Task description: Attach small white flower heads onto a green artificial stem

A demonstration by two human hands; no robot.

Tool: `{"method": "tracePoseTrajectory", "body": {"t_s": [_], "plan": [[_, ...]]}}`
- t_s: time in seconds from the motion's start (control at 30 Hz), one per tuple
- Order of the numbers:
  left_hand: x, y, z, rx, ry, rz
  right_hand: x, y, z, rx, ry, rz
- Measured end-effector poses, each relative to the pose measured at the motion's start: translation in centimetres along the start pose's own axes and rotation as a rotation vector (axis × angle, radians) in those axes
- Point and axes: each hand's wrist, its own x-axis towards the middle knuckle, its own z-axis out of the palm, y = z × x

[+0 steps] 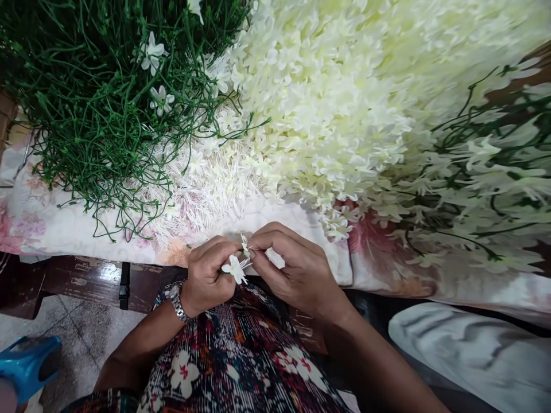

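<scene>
Patterned clothing [206,344]: nearest the camera, at 6 o'clock below the hands.
Left hand [213,271]: curled almost into a fist, thumb uppermost, a white flower [235,268] showing at its fingertips; a metal watch [178,304] circles the wrist.
Right hand [299,265]: thumb and forefinger brought together in a pinch on something fine and pale, too small to make out.
Flower and hands: the bloom sits against the left hand, the nearer one; the right fingertips lie just beside it, towards 2 o'clock. Its stamens point roughly to 2 o'clock; the stem's line is hidden.
Small white piece [244,243]: between the hands, at 1 o'clock from the bloom.
Bench [282,215]: cloth-covered, beyond the hands.
Green stems [107,126]: heaped at 10 o'clock.
White strands [206,183]: piled at 11 o'clock.
Pale petals [327,103]: mounded at 1 o'clock.
Stemmed blooms [491,183]: between 2 and 3 o'clock.
</scene>
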Motion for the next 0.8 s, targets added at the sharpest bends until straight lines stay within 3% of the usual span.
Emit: {"method": "tracePoseTrajectory", "body": {"t_s": [0.23,0.37,0.47,0.6,0.7,0.8], "plan": [[0.0,-0.1,0.2,0.004,0.047,-0.047,0.5,0.0,0.5,0.024,-0.003,-0.007],[0.4,0.1,-0.3,-0.104,-0.007,-0.113,0.6,-0.2,-0.4,0.040,-0.032,-0.001],[0.7,0.3,-0.7,-0.293,-0.045,-0.293,0.4,-0.1,-1.8,0.058,-0.066,0.007],[0.8,0.6,-0.8,-0.605,-0.021,-0.544,-0.1,0.1,-3.2,0.112,0.091,0.002],[0.9,1.0,-0.7,-0.763,-0.014,-0.704,-0.3,-0.1,-3.3,0.110,0.147,-0.082],[0.9,1.3,-0.6,-0.845,-0.037,-0.774,-0.3,-0.5,-3.2,0.039,0.126,-0.169]]}}
